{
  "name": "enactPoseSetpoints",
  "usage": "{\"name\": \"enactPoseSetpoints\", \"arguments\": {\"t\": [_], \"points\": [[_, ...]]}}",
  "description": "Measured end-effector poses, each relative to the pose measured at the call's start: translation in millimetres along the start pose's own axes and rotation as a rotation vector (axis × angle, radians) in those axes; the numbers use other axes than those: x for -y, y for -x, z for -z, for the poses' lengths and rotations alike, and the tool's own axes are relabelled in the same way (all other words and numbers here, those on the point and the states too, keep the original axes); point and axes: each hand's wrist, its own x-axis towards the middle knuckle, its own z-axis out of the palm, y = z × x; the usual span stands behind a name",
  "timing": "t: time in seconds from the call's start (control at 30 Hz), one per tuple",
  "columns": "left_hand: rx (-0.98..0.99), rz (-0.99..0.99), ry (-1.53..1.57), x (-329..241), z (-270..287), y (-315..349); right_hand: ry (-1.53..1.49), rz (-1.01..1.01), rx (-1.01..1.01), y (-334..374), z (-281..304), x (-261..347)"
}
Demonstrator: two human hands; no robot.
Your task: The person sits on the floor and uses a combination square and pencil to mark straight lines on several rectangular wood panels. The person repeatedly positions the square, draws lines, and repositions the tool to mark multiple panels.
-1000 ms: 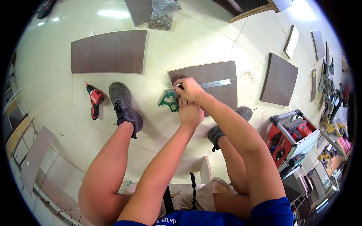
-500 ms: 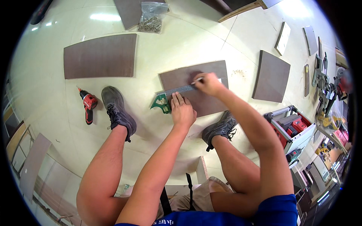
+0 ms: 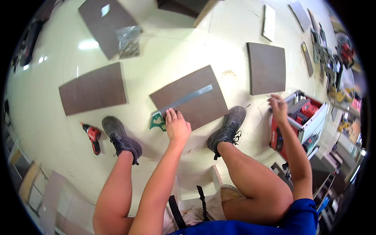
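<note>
My left hand (image 3: 178, 127) presses on a combination square with a green head (image 3: 158, 122), its fingers curled over the near end of the steel blade (image 3: 192, 96). The blade lies slantwise across a dark brown board (image 3: 196, 110) with a curved far edge, flat on the floor between my feet. My right hand (image 3: 279, 109) is away from the board, off to the right above the toolbox's near-left corner. Its fingers are pinched together on a thin pencil-like thing, mostly hidden.
A red cordless drill (image 3: 93, 137) lies left of my left shoe (image 3: 119, 133). Other brown boards lie at left (image 3: 94, 89) and right (image 3: 267, 68). A clear bag of screws (image 3: 129, 42) rests on a far board (image 3: 105, 23). An open toolbox (image 3: 311, 123) stands at right.
My right hand has left the blade and swung right toward the toolbox, uncovering the blade. My left hand stays on the square. The whole view has shifted and turned.
</note>
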Motion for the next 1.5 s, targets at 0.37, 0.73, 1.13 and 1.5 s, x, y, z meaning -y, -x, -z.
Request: {"name": "enactPoseSetpoints", "arguments": {"t": [0.37,0.73,1.13,1.5], "points": [[-0.115,-0.122,0.005,8,6,-10,0.390,0.688,0.474,63,-222,41],[-0.429,-0.038,0.136,73,-1,-10,0.736,0.705,0.481,44,-241,37],[0.322,0.386,0.629,177,-2,5,0.613,0.645,0.483,45,-243,59],[-0.139,0.176,0.836,-71,117,73,-0.046,0.903,0.507,101,-183,129]]}}
